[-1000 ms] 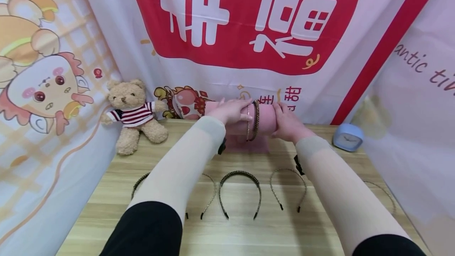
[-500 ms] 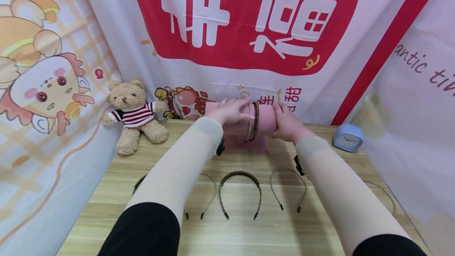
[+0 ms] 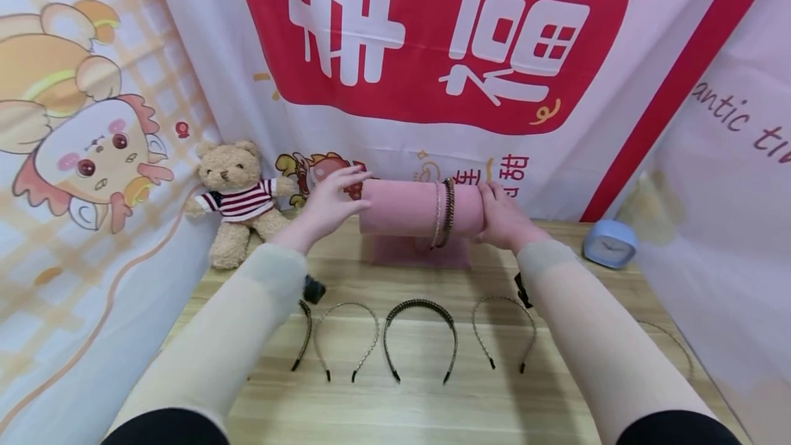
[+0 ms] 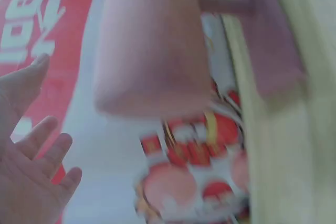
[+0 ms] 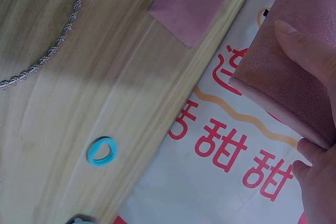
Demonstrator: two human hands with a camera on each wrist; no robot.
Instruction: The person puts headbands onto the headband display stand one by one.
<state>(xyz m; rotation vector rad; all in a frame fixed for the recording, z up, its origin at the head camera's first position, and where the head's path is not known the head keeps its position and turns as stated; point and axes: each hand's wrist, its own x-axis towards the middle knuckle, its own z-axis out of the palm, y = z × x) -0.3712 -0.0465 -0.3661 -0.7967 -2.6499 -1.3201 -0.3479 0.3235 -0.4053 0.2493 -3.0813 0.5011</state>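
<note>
Basically, pink roller point(image 3: 402, 208) lies left-right on its stand point(image 3: 420, 254); right hand point(image 3: 505, 218) grips its right end, nearer the two headbands point(image 3: 449, 213) hung over it; left hand point(image 3: 326, 208), fingers spread, sits just off left end.

Pink roll point(image 3: 398, 208), left end: reachable — left hand point(image 3: 327, 206) just beside it, teddy bear point(image 3: 241, 201) farther left.
Middle: two bands point(image 3: 450, 213) loop around it.
Right end: right hand point(image 3: 503, 218) grips it, blocking access.
Tabletop point(image 3: 426, 283): a passable strip runs between the base point(image 3: 420, 254) and the row of headbands point(image 3: 420, 303).
</note>
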